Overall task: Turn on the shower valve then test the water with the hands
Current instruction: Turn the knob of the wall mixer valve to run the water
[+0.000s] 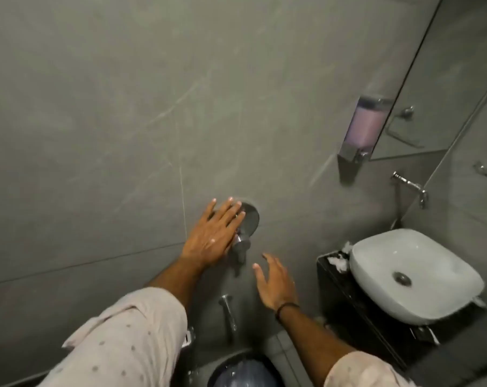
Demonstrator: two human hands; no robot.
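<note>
The shower valve (250, 219) is a round chrome plate with a lever (240, 244), set in the grey tiled wall at centre. My left hand (214, 236) lies flat over the valve's left side, fingers spread, its edge against the lever. My right hand (275, 280) hovers open just below and to the right of the valve, fingers apart, holding nothing. A chrome spout (228, 311) sticks out of the wall below the valve. I cannot tell whether water runs from it.
A white basin (412, 275) sits on a dark counter (337, 277) at right, with a wall tap (412, 188) above it. A pink soap dispenser (362, 127) and a mirror (443, 93) hang at upper right. A dark bucket (245, 372) holding water stands below the spout.
</note>
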